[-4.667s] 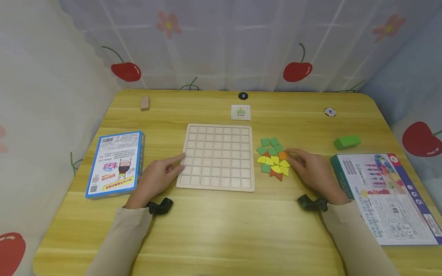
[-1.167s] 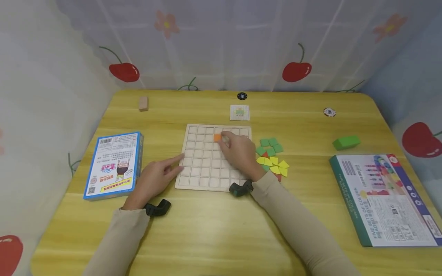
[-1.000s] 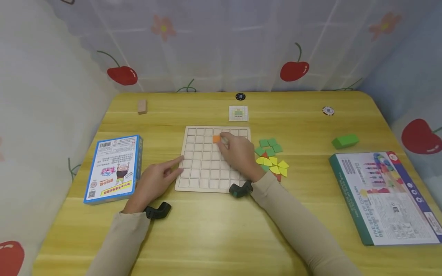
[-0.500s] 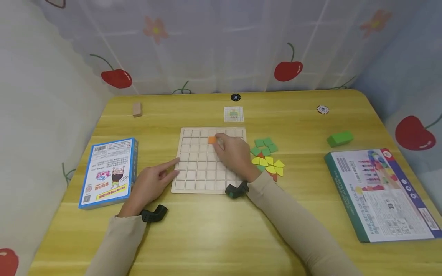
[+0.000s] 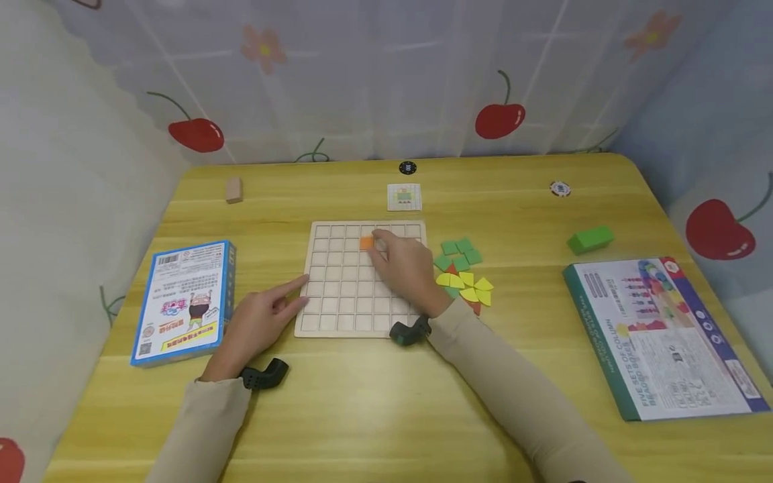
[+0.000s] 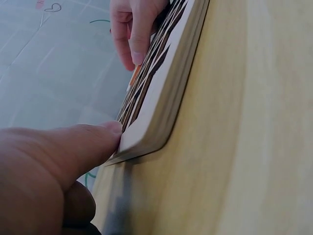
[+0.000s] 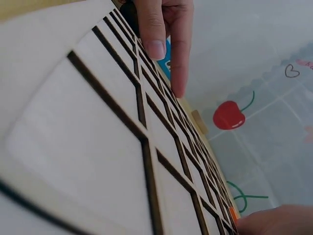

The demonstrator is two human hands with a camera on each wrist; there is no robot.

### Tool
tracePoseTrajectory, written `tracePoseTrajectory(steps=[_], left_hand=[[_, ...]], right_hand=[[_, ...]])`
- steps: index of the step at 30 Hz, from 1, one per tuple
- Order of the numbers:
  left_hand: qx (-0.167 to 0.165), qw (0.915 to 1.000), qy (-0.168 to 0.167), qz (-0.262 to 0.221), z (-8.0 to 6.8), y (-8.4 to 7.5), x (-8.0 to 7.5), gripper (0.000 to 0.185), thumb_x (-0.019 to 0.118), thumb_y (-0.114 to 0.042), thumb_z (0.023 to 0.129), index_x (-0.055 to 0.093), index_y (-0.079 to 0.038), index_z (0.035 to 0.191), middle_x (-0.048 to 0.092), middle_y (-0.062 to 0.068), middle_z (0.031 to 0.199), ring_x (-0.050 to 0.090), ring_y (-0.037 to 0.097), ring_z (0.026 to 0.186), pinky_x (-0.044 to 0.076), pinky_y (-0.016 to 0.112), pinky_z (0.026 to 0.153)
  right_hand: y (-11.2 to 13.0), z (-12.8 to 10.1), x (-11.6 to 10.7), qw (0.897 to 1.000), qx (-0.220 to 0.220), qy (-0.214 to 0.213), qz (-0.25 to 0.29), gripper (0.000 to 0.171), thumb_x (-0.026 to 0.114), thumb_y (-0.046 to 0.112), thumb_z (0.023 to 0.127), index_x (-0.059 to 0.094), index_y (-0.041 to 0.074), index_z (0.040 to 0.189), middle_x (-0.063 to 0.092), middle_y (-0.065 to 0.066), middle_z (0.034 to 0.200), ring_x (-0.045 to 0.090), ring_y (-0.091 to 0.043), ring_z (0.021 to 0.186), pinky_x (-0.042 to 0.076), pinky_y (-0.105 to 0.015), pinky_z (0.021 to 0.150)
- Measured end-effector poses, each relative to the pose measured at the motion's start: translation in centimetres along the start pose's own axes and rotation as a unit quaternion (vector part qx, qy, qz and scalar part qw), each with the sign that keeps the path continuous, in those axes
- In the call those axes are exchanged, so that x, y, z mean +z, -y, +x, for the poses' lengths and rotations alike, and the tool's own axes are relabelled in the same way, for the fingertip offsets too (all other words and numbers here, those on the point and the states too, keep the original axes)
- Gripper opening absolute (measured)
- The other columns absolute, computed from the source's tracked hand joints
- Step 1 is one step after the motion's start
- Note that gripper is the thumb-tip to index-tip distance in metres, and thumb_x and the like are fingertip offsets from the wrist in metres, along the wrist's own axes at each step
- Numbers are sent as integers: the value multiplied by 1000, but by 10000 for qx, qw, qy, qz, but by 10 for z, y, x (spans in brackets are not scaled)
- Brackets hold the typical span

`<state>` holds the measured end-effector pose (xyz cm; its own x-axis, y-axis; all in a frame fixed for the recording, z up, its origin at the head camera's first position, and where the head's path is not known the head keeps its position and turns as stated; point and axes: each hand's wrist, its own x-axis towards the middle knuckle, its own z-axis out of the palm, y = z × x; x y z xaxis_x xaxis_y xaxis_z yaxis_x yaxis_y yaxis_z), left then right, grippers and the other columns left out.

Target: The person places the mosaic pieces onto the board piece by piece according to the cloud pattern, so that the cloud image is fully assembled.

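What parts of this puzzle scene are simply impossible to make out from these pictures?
- Pattern card: head view, drawing too small to read.
- Grid board squares under the right hand: hidden by the hand.
- Orange tile: a sliver in both wrist views, too little to judge its seating.
- Blue box print: too small.
- Red pieces: covered by yellow pieces.

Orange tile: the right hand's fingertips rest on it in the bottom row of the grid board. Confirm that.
Not the bottom row. The head view shows the right hand touching the orange tile in the second row from the far edge of the grid board.
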<state>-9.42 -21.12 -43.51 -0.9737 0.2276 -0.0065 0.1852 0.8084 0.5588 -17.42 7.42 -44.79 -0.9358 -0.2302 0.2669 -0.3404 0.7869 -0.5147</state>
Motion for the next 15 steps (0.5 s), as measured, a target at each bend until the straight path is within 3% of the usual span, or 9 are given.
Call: tracePoseTrajectory(steps=[3,7,15], left_hand=[[88,9999,-62,-4,0,1,0,43,63,-42,102,63,-28,143,43,-4,59,34,13,49,30,29,47],[55,10000,-35,-64,0,1,0,43,64,-41,102,63,-28,143,44,-4,59,35,13,49,30,29,47],[-36,10000,17,-64,-1,1,-1,43,64,-40,102,62,-28,144,44,-4,59,36,14,49,31,29,47]], right_hand=[[0,-1,-12,9992,138,103,352,38,63,28,101,67,14,136,42,5,51,35,-11,43,26,-28,42],[-8,-4,-45,9981,252,261,493,34,65,26,102,68,16,134,50,2,58,42,-15,48,34,-31,47],[-59,-39,-100,9984,398,205,353,28,69,20,100,72,11,127,43,1,57,38,-17,48,33,-32,46]])
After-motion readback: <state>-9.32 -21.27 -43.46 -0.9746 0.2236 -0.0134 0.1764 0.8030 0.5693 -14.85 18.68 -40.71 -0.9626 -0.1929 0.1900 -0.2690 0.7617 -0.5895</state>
